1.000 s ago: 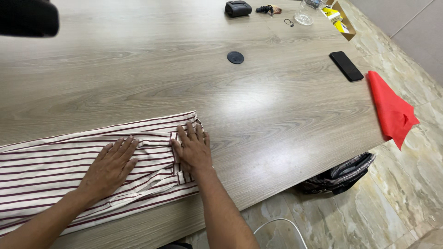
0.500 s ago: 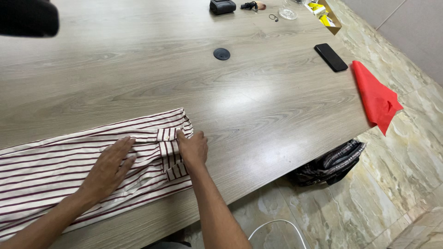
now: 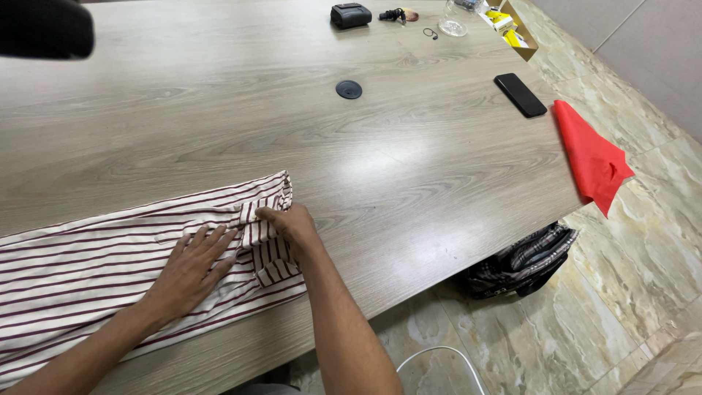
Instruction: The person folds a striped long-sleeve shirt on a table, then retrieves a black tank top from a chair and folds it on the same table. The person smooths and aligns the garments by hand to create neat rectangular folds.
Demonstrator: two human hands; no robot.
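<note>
A: Striped cloth, cream with maroon lines: the garment (image 3: 110, 263) lies flat at the table's (image 3: 409, 175) 7 o'clock edge.

B: Hands?

A: Left hand (image 3: 191, 272) pressed flat on it, fingers spread. Right hand (image 3: 294, 228) pinches the folded cuff end (image 3: 265, 249), lifting it slightly. Hands close, not touching.

B: Surroundings?

A: Black phone (image 3: 520, 94) at 2 o'clock; red cloth (image 3: 591, 157) draped over the right edge.

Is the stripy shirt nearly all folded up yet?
Partly. The striped shirt already lies as a long, narrow band on the wooden table, so its sides look folded in. Now the right hand pinches the end and turns it over, while the left hand presses the cloth flat. Most of the length is not folded up yet.
</note>
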